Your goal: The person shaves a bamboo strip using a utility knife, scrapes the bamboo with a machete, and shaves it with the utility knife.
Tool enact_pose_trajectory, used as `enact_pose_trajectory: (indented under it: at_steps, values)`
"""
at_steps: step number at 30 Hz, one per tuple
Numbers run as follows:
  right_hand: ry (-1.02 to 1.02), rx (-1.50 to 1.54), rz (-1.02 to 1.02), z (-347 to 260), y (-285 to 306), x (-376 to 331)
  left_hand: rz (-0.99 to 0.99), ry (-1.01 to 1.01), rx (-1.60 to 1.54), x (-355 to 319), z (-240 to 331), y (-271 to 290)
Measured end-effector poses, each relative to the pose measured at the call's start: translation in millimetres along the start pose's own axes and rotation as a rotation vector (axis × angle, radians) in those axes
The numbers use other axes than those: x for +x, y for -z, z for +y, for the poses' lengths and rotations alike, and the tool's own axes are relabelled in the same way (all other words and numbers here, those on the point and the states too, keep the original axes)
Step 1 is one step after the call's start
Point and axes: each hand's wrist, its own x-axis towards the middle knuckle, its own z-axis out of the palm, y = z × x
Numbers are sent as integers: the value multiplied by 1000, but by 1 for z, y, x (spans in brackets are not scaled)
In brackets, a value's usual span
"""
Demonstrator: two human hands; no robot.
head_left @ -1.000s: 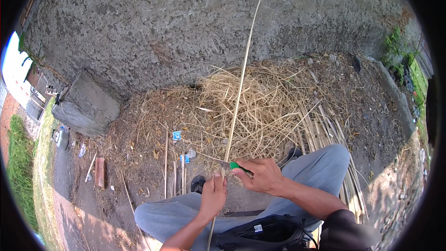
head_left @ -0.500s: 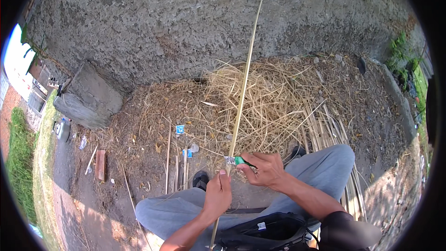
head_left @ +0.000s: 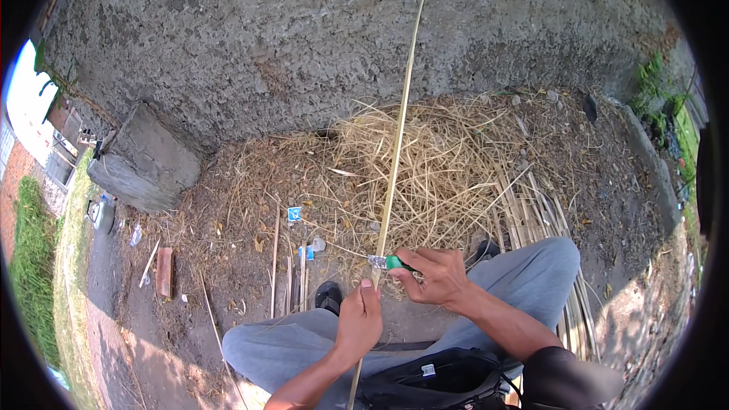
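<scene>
A long, pale bamboo strip (head_left: 396, 153) runs from my lap up past my knees, its thin far tip in front of the wall. My left hand (head_left: 359, 320) is closed around its lower part, thumb lying along it. Just beyond that thumb, my right hand (head_left: 434, 276) grips a small green-handled knife (head_left: 394, 262). Its short metal blade lies crosswise against the strip. The right fingers wrap the handle and hide most of it.
Curly shavings (head_left: 425, 171) are heaped between me and a rough wall (head_left: 304, 38). Cut strips (head_left: 524, 209) lie by my right knee, others (head_left: 274, 266) near my left foot. A black bag (head_left: 433, 380) rests on my lap. Far left stands a concrete block (head_left: 148, 159).
My left hand has shifted slightly up and right. The bamboo strip's far tip has moved a little left and up. The knife stays against the strip, barely moved.
</scene>
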Motion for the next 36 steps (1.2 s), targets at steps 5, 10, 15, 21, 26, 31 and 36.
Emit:
enact_pose_trajectory:
  at_steps: [5,10,15,21,26,31,36]
  values:
    - [-31,10,7,1,-2,-1,-141,345,-375,-2,19,3]
    - [-4,23,52,-3,1,3,19,-12,16,-2,5,-1]
    - [10,8,50,1,3,4,49,-97,185,-3,16,0]
    - [-7,-1,79,3,3,7,-4,-17,81,-1,12,-1]
    - [-149,82,296,25,2,24,-53,-34,164,-13,14,-3]
    - [-104,-32,227,31,9,26,-76,-26,205,-12,29,3]
    - [-217,-34,272,56,20,45,-105,-19,210,-28,15,1]
